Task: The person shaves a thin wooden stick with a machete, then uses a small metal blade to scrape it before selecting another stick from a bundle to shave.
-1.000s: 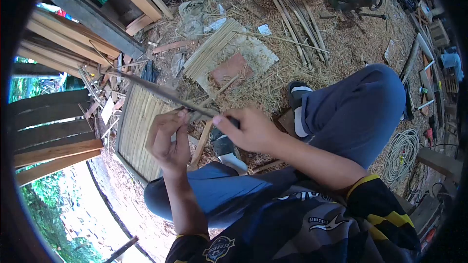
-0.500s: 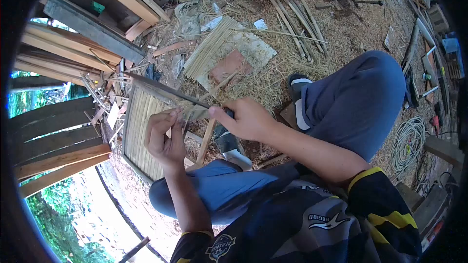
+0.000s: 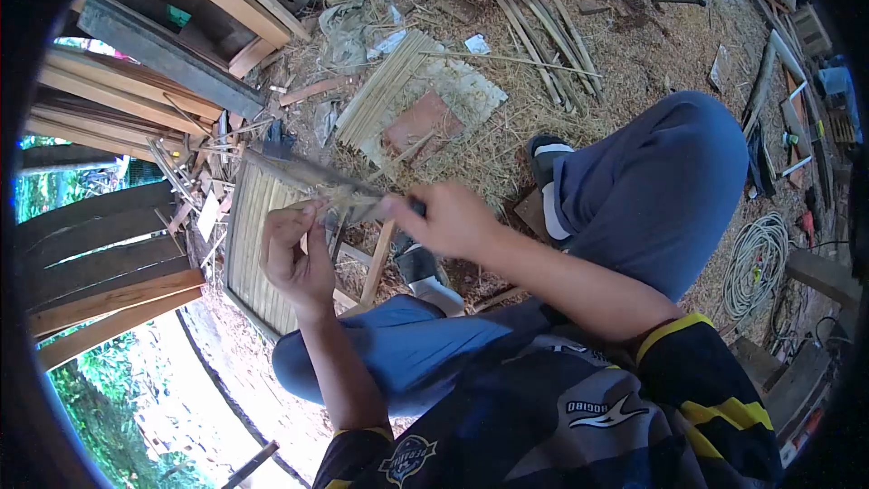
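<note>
1. Nearest you, your bent legs [image 3: 670, 190] flank your feet, and a coil of cord [image 3: 756, 267] lies on the floor off to the right.
2. Your right hand [image 3: 453, 222] is closed around the dark handle [image 3: 417, 206] of a long blade [image 3: 317, 172], which slants up and leftward.
3. Your left hand [image 3: 297, 258] pinches pale, thin material [image 3: 337, 199] between thumb and fingers, right by the blade; blur hides whether they touch.
4. Below your hands, a slatted panel [image 3: 262, 249] lies to the left.
5. Farther out, thin sticks [image 3: 385, 91] lie side by side, near a reddish slab [image 3: 423, 127].
6. Beyond, longer strips [image 3: 534, 32] rest on shavings.
</note>
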